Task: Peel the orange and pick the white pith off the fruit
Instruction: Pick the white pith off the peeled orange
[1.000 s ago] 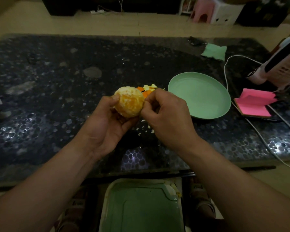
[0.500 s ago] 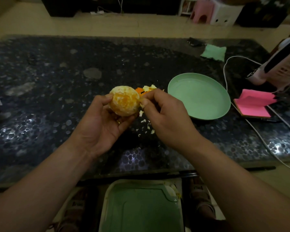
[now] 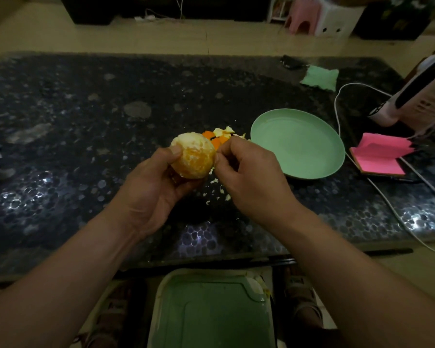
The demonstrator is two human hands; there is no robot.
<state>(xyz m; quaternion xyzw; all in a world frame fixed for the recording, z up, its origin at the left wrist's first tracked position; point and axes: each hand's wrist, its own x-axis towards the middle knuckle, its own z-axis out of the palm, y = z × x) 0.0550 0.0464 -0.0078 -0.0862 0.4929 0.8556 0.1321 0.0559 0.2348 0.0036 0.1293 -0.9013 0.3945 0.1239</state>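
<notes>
Dark pebble-patterned table filled most of the view, floor beyond it. A green bin lid with a pale rim sat below the near table edge, between your sandalled feet. A white-and-black device leaned in from the right edge, only partly in view, type unclear. A round green plate sat on the table right of centre and just beyond your right hand, with nothing on it. Your left hand was palm-up over the table's middle, fingers wrapped under and around the orange, thumb pressed on its upper left. Your right hand had its back to the camera and fingers curled, with thumb and forefinger tips pinched together at the orange's right edge, on the white pith there; the bit between the tips was too small to make out. The orange was held above the tabletop, between both hands, fully peeled, flesh showing with pale pith patches over the top and sides. A pink sticky-note pad lay right of the plate, top sheets folded up. A crumpled green cloth lay at the far right of the table. A white cable looped past the plate's right side and ran to the near right edge. Orange peel pieces were piled on the table just behind the orange, near the plate's left rim. Small white pith scraps were scattered on the table under and between your hands.
</notes>
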